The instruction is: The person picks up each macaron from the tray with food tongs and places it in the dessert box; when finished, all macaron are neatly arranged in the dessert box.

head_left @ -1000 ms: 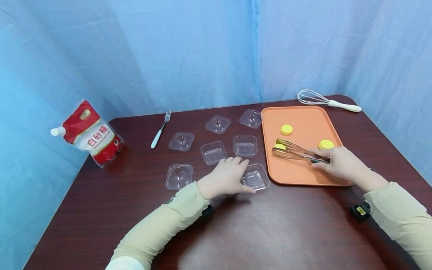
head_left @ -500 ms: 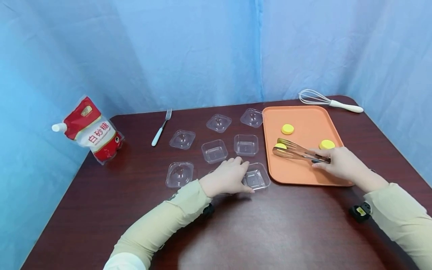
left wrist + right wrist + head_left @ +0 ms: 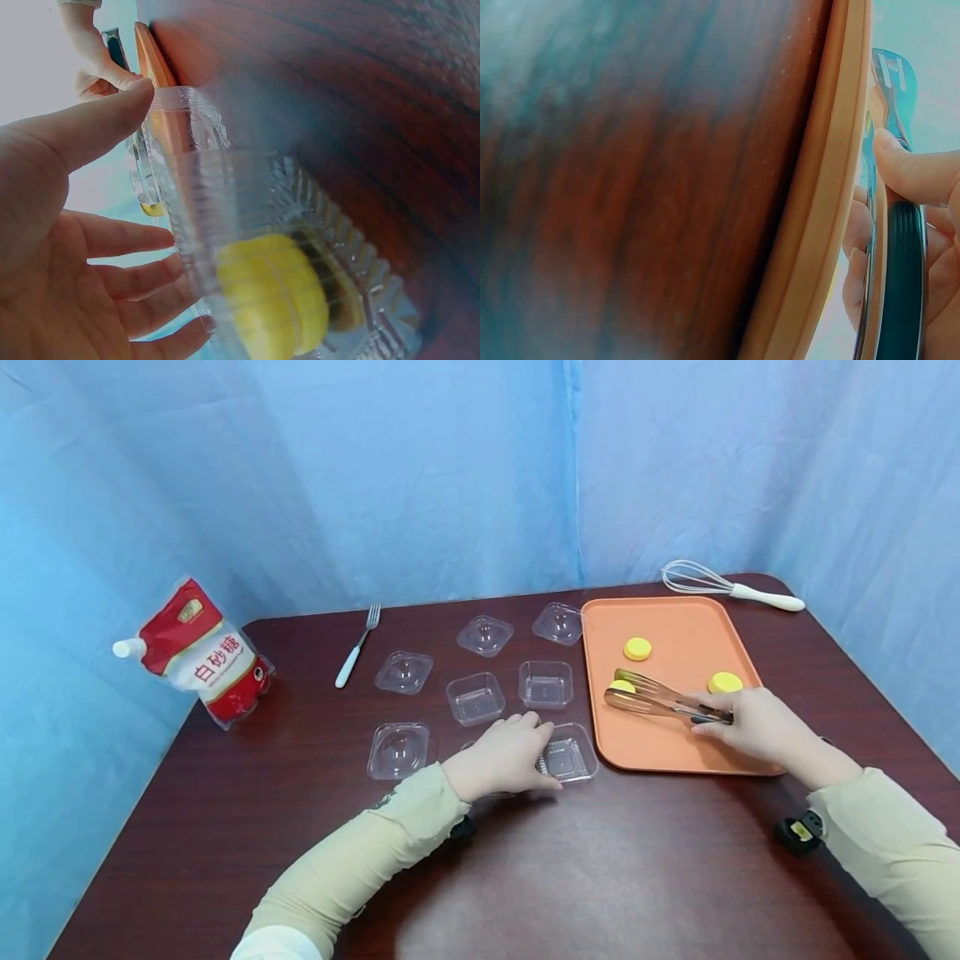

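Note:
My right hand (image 3: 757, 722) grips metal tongs (image 3: 667, 700) over the orange tray (image 3: 663, 747). The tong tips lie on either side of a yellow round, macaron-like piece (image 3: 621, 687). Fingers spread and slightly bent, my left hand (image 3: 502, 756) lies beside a clear square box (image 3: 570, 753), its thumb and fingertips at the rim. Whether they press on it I cannot tell. Below that hand, mostly hidden in the head view, is another clear box (image 3: 375, 292); the left wrist view shows a yellow macaron-like piece (image 3: 262, 292) in it.
Two more yellow pieces, one at the back (image 3: 637, 649) and one at the right (image 3: 725, 682), lie on the tray. Clear boxes (image 3: 476, 699) and domed lids (image 3: 399, 752) stand left of it. A fork (image 3: 357, 647), sugar pouch (image 3: 206, 653) and whisk (image 3: 731, 587) lie farther out.
Both hands, the tongs and the boxes keep their places; only the head view shifts slightly.

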### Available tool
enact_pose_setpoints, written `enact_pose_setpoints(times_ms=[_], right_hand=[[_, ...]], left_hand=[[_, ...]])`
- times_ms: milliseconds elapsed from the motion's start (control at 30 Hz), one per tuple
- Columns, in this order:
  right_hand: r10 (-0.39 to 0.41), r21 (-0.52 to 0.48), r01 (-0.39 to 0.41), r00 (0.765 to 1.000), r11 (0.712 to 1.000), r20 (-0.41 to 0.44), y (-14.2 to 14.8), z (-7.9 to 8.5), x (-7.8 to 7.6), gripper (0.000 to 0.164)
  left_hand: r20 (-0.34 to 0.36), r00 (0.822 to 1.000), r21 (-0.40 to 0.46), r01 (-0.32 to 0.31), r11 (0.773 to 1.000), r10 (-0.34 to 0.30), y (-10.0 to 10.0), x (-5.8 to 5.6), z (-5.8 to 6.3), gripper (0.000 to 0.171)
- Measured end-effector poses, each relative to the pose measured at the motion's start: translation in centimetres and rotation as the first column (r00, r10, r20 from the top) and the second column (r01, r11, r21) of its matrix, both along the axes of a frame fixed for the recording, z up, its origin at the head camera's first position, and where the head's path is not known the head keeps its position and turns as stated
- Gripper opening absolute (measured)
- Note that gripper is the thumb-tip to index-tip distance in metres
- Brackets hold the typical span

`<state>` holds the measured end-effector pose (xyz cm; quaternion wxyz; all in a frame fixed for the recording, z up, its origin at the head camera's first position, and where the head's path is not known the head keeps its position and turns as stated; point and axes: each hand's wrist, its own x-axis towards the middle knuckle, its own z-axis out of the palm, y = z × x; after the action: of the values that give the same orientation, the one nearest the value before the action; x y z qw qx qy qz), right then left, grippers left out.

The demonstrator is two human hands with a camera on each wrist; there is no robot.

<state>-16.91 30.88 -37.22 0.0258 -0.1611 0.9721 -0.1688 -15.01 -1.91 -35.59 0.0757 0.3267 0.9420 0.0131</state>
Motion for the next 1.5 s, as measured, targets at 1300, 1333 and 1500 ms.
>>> enact_pose_setpoints(times_ms=[1300, 1333, 1500], right_hand=[[-0.021, -0.003, 0.021, 0.984, 1.000, -0.177, -0.1, 1.3, 1.4, 0.043], [-0.017, -0.005, 0.017, 0.982, 1.000, -0.187, -0.1, 1.3, 1.5, 0.043], [-0.014, -0.015, 0.011, 0.975, 1.000, -0.220, -0.1, 1.4, 1.8, 0.044]], left_hand=[[0.050, 0.998, 0.099, 0.032, 0.995, -0.037, -0.4, -0.5, -0.3, 0.080], [0.048, 0.998, 0.099, 0.033, 0.995, -0.037, -0.4, -0.5, -0.3, 0.080], [0.044, 0.998, 0.108, 0.039, 0.993, -0.044, -0.5, -0.6, -0.4, 0.081]])
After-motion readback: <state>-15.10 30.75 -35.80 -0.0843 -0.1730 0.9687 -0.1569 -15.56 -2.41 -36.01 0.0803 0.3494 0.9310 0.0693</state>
